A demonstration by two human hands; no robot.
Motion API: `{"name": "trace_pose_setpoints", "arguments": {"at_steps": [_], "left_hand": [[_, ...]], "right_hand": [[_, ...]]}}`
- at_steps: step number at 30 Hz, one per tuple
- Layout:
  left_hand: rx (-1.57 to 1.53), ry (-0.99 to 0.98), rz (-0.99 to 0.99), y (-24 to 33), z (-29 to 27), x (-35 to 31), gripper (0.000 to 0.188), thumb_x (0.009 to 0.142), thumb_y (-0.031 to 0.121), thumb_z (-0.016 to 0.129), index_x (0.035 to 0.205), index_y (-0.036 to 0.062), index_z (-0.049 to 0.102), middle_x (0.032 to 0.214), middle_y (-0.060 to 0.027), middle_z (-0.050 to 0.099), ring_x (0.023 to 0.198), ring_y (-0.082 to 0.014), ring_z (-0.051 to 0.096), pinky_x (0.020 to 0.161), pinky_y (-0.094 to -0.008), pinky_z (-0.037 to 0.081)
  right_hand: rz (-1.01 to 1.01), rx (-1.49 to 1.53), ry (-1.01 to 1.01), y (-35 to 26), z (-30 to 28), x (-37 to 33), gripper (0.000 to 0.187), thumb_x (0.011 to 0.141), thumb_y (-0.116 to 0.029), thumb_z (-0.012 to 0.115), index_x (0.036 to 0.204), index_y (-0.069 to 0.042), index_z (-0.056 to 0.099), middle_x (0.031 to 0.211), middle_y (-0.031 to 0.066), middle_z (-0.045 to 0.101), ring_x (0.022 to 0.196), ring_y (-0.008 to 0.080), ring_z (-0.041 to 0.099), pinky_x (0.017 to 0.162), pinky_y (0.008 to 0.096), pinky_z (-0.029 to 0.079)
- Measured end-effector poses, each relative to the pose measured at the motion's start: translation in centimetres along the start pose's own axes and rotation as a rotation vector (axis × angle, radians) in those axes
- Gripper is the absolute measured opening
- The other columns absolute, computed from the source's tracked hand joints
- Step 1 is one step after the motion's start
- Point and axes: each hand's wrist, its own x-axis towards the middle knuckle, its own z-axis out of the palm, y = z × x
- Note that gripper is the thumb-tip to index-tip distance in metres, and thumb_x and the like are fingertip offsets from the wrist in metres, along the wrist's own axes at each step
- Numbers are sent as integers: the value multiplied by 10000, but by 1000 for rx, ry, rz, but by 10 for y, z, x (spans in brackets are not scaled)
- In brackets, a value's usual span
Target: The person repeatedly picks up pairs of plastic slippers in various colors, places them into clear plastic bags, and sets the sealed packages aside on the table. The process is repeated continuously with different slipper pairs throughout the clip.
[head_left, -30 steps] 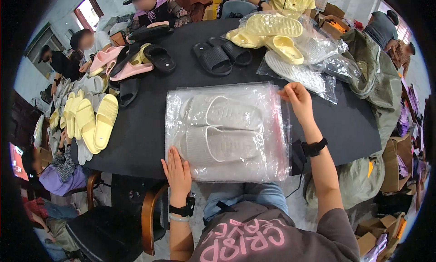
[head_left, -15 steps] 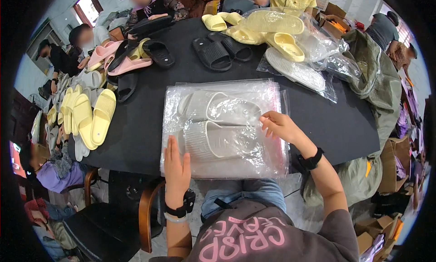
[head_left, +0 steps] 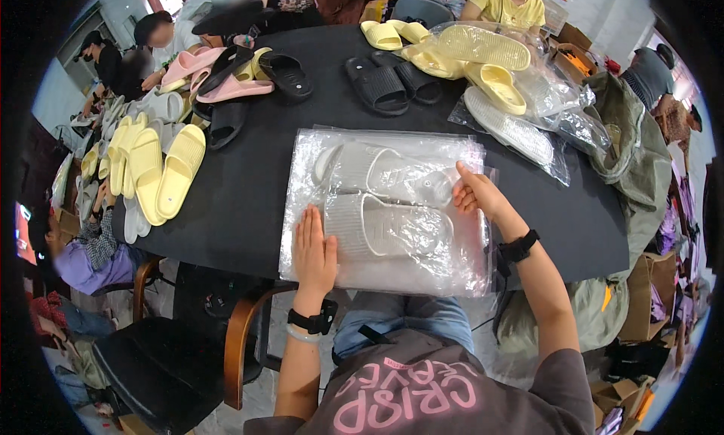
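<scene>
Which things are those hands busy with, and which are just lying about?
Busy with:
- grey slippers
- clear plastic covering them
- left hand, beside the slippers
- right hand, at the other end

Lying about, it seems:
- black pair further back
- pink slippers
- yellow slippers on the left
- green sack

Ridged yellow slippers [head_left: 181, 175] blocked the left of the black worktop [head_left: 245, 197], but a hand could pass between them and the clear plastic bags [head_left: 392, 275].
</scene>
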Motion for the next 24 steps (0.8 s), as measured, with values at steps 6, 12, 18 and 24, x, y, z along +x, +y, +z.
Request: {"name": "trace_pose_setpoints", "arguments": {"at_steps": [6, 12, 18, 24], "left_hand": [[27, -7, 1, -2, 2, -1, 585, 1043, 310, 373, 1507, -39, 299, 1566, -208, 322, 1454, -358, 294, 1204, -470, 182], [26, -2, -8, 0, 1, 0, 601, 1043, 320, 370, 1513, -43, 277, 1563, -212, 325, 1455, -354, 296, 1206, -470, 179], [19, -4, 0, 1, 2, 0, 606, 1045, 320, 360, 1518, -46, 262, 1563, -217, 321, 1458, -352, 290, 1205, -473, 179], [21, -9, -9, -1, 1, -2, 600, 1042, 308, 363, 1517, -45, 267, 1557, -216, 334, 1453, -362, 298, 1201, -478, 184]], "right_hand": [[-62, 459, -143, 8, -11, 15, 325, 975, -313, 619, 734, -100, 577, 663, -10, 569, 532, 83, 521, 485, 206, 416], [-289, 1277, -607, 7, 5, 6, 279, 1032, -254, 487, 819, -110, 598, 752, -2, 614, 783, 140, 589, 690, 298, 502], [-112, 946, -644, 31, 10, -3, 171, 909, -67, 537, 1061, -3, 582, 1182, 197, 596, 1141, 344, 606, 948, 554, 534], [-882, -574, -545, -24, 44, -21, 332, 889, -56, 649, 1220, -55, 642, 1318, 196, 568, 1145, 341, 601, 966, 416, 525]]}}
